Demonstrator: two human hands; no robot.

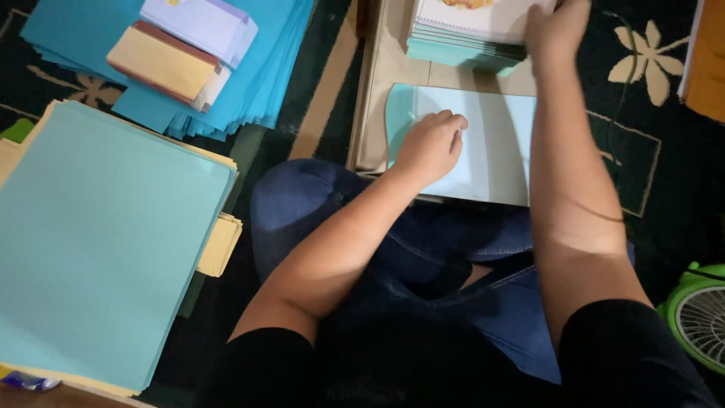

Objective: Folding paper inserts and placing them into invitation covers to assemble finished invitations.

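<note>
Lying under L fingers [445, 121]: blue sheet [491, 143]

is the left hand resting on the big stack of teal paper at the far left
No, the left hand presses a folded pale blue sheet ahead of the knees.

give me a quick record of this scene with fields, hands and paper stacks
left hand: left hand curled, knuckles down on a pale blue sheet
right hand: right hand laid on a stack of booklets, whose top cover is white
work surface: beige board under the sheet
to the left: large pile of light teal paper
upper left: spread of bright blue sheets with two small pads on top
lower right: green fan
floor: dark patterned carpet
</note>
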